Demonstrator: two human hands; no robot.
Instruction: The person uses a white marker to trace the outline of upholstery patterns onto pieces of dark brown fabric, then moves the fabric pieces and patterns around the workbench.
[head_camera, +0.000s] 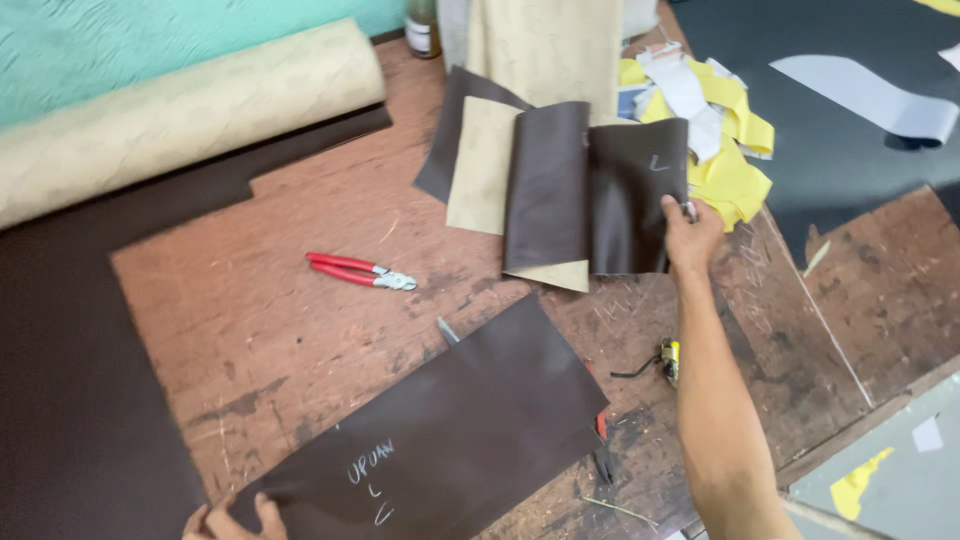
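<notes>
Nearest the camera, at six o'clock, a large dark brown leather sheet (460, 430) with chalk marks lies flat on the worn wooden table (250, 330), and the left hand (235, 520) pins its lower left corner at about seven o'clock, fingers curled over the edge and pressing down. At nine o'clock more dark leather (70, 400) covers the table's left side, and at ten o'clock a tan roll of material (180, 110) lies across it. Near the centre, red-handled pliers (360, 272) rest alone on the bare wood. At twelve o'clock a stack of brown leather pieces (560, 190) with tan backing lies partly folded; the right hand (690, 235), at about one o'clock, is closed on the right edge of its top piece, lifting it. Behind that, at one o'clock, yellow and grey scraps (725, 140) are heaped. At two o'clock a pale grey strip (870, 100) lies on a black sheet (840, 170).
</notes>
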